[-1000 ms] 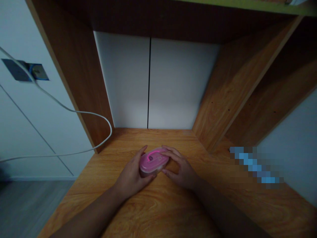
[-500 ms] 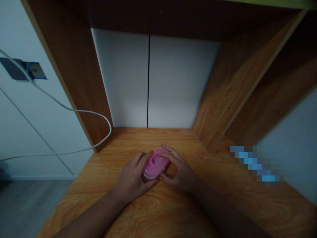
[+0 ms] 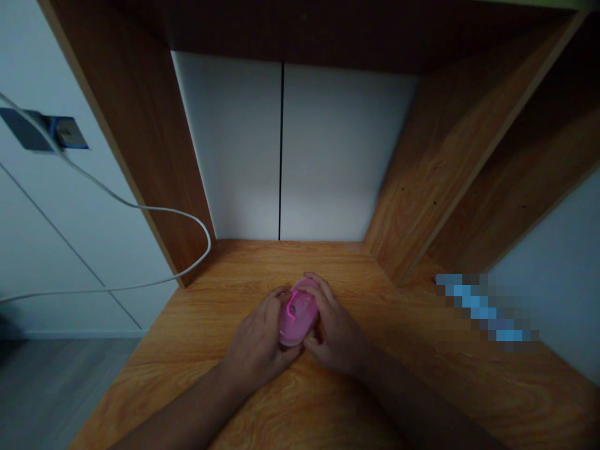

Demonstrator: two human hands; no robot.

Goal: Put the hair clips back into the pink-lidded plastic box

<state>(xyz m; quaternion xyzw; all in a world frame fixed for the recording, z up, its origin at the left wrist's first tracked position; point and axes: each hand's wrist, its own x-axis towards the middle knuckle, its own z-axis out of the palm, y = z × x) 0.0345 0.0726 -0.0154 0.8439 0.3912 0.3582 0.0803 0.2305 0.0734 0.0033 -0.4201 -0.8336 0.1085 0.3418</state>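
A small pink translucent oval box [image 3: 296, 314] with a brighter pink loop on its lid sits on the wooden desk [image 3: 234, 281], its long side pointing away from me. My left hand [image 3: 259, 347] wraps its left side, fingers curled against it. Against the box's right side my right hand [image 3: 334, 332] presses, fingers arched over the far end and thumb near the front. Both hands grip it between them, close together. The box's lower part is hidden by my fingers.
Wooden side panels [image 3: 135, 137] and a white back wall [image 3: 281, 150] enclose the desk. A white cable [image 3: 154, 212] loops from a wall socket [image 3: 56, 134] at the left. A blurred blue patch [image 3: 485, 309] lies on the desk's right side.
The pink box has turned from lying crosswise to pointing away from me. Both hands have closed in tighter around it.
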